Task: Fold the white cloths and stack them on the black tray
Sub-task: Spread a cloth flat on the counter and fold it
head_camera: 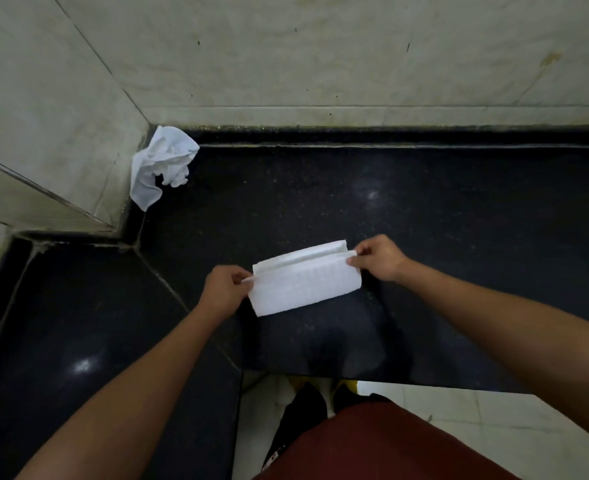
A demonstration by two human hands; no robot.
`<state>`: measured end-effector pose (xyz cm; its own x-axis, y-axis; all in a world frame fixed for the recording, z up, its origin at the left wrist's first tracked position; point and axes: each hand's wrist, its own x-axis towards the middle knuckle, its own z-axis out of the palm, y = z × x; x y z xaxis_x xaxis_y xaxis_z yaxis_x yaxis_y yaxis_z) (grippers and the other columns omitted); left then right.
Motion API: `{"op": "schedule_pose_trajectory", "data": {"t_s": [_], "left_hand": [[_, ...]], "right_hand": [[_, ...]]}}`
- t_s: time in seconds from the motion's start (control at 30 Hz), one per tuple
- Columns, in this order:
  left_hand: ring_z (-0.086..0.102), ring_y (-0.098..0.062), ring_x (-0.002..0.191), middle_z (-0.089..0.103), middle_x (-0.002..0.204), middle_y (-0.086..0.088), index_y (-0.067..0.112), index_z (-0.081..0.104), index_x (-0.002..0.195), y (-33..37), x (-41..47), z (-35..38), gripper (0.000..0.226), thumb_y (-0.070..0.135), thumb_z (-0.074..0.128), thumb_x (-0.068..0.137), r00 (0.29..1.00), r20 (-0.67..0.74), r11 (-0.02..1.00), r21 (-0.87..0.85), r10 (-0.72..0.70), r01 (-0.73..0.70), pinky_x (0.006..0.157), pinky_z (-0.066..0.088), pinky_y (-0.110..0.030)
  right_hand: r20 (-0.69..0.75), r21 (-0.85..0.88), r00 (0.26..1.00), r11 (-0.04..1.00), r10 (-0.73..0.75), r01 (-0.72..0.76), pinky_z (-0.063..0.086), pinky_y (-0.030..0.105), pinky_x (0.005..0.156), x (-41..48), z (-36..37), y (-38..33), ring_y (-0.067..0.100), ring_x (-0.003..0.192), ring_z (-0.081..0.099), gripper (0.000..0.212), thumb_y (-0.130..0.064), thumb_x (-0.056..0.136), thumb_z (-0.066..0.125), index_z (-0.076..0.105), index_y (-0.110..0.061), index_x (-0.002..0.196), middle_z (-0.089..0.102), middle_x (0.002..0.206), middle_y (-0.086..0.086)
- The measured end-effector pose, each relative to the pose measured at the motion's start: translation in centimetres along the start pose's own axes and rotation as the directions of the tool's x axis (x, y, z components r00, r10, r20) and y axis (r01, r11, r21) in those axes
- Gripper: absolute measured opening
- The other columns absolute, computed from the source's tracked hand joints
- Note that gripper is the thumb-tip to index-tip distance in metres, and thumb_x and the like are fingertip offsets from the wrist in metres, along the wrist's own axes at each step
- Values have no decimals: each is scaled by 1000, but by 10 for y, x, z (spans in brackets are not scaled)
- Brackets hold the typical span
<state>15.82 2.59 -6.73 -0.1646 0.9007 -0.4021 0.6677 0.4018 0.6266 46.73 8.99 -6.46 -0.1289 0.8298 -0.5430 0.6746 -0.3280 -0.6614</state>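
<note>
We see a dim, flat-lit scene; the light seems to fall from above and casts no hard shadows. The black counter (459,237) swallows most of it, giving back only a hazy glint (83,366) at the front left and a fainter glint (372,195) farther back. A blurred dark patch lies on the counter below the folded cloth (307,282). That cloth and the crumpled cloth (161,164) are the brightest things, nearly blown out. The pale floor (494,427) glows brighter than the muddy grey-green wall tiles (321,64). The wide lens bends the tile joints and stretches the left forearm (130,393) and right forearm (511,323) toward the corners. Detail is soft and grainy throughout.
</note>
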Motion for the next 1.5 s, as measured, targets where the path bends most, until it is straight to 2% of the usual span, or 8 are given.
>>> {"op": "schedule_pose_trajectory", "data": {"t_s": [0.1, 0.23, 0.63, 0.9, 1.1, 1.23, 1.4, 1.5], "left_hand": [[69, -26, 73, 70, 74, -10, 13, 71, 80, -2, 27, 0, 9, 5, 69, 83, 993, -9, 991, -66, -114, 113, 77, 58, -42], [68, -25, 72, 71, 80, -15, 13, 69, 79, -1, 52, 10, 9, 6, 68, 83, 978, -42, 977, -77, -204, 200, 77, 58, -38], [70, -25, 76, 71, 81, -10, 12, 72, 82, -4, 81, 24, 7, 6, 68, 79, 970, -2, 970, 22, -242, 242, 79, 58, -39], [65, -17, 55, 68, 73, -13, 10, 67, 79, -6, 69, 24, 9, 2, 70, 80, 944, 62, 939, -105, -324, 329, 48, 48, -22], [68, -23, 65, 69, 77, -9, 14, 63, 73, -9, 75, 27, 13, 7, 74, 74, 954, 30, 953, -24, -300, 301, 68, 58, -35], [57, -20, 86, 60, 91, -3, 13, 57, 99, -7, 64, 28, 31, 22, 75, 76, 970, -47, 969, 55, -238, 241, 75, 47, -31], [57, -17, 79, 59, 84, 0, 16, 51, 99, -4, 18, 35, 41, 31, 80, 73, 962, -31, 961, -73, -271, 268, 69, 44, -31], [61, -17, 76, 61, 80, -1, 16, 51, 101, -11, -5, 44, 40, 22, 80, 75, 949, 1, 936, -170, -314, 310, 68, 48, -31]], "right_hand": [[-65, -18, 995, 997, 71, -72, 55, 37, 82, 26, 6, -7, 19, 82, 66, 19, -24, 82, 75, 66, -21, 66, 68, 78, 2], [-96, -112, 986, 983, 137, -148, 50, 31, 75, 51, 17, -10, 21, 86, 64, 15, -31, 84, 71, 68, -18, 79, 67, 87, 3], [-110, -211, 958, 935, 266, -284, 52, 33, 82, 78, 23, -7, 29, 98, 64, 28, -32, 80, 73, 71, -14, 101, 69, 107, 11], [-81, -203, 964, 943, 254, -265, 53, 32, 78, 74, 18, -1, 26, 93, 65, 6, -27, 83, 70, 67, -22, 84, 69, 99, 9], [-107, -304, 963, 914, 248, -269, 54, 35, 79, 77, 19, -8, 27, 93, 64, 24, -29, 77, 71, 70, -14, 96, 68, 101, 9], [-141, -359, 970, 903, 198, -237, 52, 35, 78, 65, 17, -7, 27, 97, 63, 29, -40, 81, 68, 67, -22, 104, 67, 106, 6], [-131, -339, 975, 916, 178, -213, 51, 35, 78, 35, 15, 6, 21, 95, 62, 42, -59, 78, 66, 63, -28, 106, 64, 99, -4], [-83, -259, 981, 947, 174, -190, 53, 36, 78, 19, 22, 16, 16, 89, 62, 40, -54, 76, 72, 60, -28, 103, 62, 93, -9]]}}
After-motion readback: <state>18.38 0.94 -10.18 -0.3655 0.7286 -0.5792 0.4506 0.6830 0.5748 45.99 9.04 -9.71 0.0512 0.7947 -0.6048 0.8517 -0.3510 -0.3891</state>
